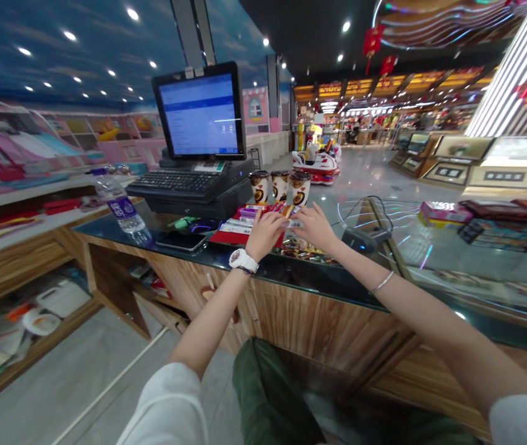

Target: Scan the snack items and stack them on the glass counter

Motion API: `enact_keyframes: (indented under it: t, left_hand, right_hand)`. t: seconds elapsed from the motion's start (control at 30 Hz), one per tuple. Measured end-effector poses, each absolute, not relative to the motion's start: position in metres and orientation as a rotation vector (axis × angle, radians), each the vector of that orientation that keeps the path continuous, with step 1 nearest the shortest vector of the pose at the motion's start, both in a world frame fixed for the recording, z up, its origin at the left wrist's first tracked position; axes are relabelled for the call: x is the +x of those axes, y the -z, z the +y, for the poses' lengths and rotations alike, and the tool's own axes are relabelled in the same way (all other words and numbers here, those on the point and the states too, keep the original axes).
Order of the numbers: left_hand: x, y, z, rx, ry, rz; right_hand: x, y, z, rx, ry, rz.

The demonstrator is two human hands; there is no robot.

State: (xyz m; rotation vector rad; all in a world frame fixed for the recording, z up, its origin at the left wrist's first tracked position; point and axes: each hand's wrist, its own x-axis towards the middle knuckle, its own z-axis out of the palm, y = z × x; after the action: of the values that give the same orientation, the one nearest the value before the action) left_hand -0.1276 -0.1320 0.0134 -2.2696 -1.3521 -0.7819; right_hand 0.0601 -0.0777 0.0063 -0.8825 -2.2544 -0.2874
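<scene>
Both my hands are over the dark glass counter, close together above a pile of small colourful packets [248,213] on a red sheet [229,237]. My left hand [267,233], with a white watch at the wrist, has its fingers bent around the packets' right end. From the right, my right hand [313,227] reaches to the same spot, and a small clear-looking packet [295,223] lies between the two hands, at the fingertips of both. Three printed paper cups [279,186] stand upright in a row just behind.
A monitor [201,114] and keyboard [177,182] stand at the back left. Nearer are a water bottle [123,210] and a phone [181,241]. A black device [359,240] with a cable sits right of my hands; boxes [444,214] lie farther right.
</scene>
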Motion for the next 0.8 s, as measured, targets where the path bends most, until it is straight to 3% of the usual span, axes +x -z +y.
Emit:
enact_keyframes:
  t: [0.8]
  left_hand:
    - [0.037,-0.033,-0.045,-2.389,0.866,-0.726]
  right_hand:
    - [0.249,-0.014,-0.056,-1.047,0.579,-2.029]
